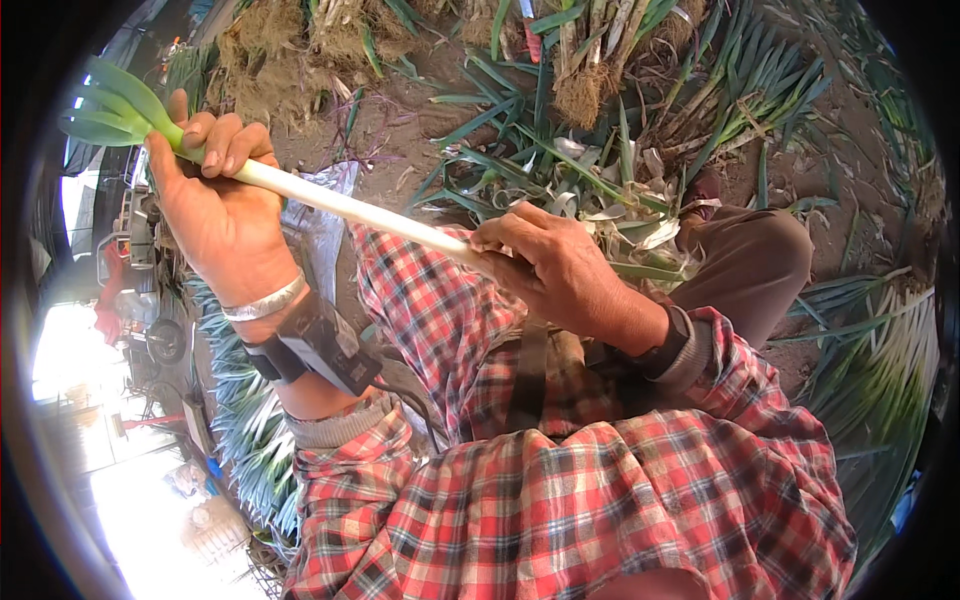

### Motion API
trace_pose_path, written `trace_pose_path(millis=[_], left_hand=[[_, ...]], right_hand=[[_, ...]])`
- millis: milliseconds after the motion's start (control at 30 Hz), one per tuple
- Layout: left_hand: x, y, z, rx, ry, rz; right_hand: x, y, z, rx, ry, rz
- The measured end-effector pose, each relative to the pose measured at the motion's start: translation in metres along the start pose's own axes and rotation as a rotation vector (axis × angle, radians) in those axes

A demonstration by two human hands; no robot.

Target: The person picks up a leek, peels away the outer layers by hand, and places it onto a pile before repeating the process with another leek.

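Note:
A long leek [345,205] with a white shaft and green, trimmed-looking leaves stretches slantwise between my two hands. My left hand [225,205] is closed round its green upper part, the leaves standing out past the thumb at the far left. Lower down, my right hand [565,260] closes on the white end in front of my lap. That tip is partly hidden by the fingers, so I cannot tell whether roots are on it. A pale band and a dark strapped device [325,345] sit on my left wrist.
Uncleaned leeks with shaggy roots [585,90] lie ahead on the soil. Cut leaves and peelings [625,215] are heaped before my right knee. Leek piles lie at the left [250,430] and right [885,350]. A tool with a red handle [532,42] is at the far edge.

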State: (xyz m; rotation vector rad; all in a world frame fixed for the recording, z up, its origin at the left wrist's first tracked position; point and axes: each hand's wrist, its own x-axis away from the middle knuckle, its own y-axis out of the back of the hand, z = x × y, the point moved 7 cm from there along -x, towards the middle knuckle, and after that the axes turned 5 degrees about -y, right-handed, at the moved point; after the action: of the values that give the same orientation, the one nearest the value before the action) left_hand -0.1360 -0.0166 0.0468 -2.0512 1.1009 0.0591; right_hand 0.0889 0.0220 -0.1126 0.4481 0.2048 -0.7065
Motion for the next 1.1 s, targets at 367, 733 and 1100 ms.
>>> trace_pose_path(millis=[367, 733, 1100], left_hand=[[0.02, -0.003, 0.008, 0.047, 0.033, -0.019], [0.027, -0.028, 0.019, 0.266, 0.184, 0.248], [0.011, -0.021, 0.033, 0.489, 0.253, 0.415]], right_hand=[[0.012, 0.001, 0.007, -0.144, 0.089, 0.016], [0.02, -0.014, -0.027, -0.473, -0.195, 0.198], [0.028, -0.013, -0.017, -0.409, -0.063, 0.433]])
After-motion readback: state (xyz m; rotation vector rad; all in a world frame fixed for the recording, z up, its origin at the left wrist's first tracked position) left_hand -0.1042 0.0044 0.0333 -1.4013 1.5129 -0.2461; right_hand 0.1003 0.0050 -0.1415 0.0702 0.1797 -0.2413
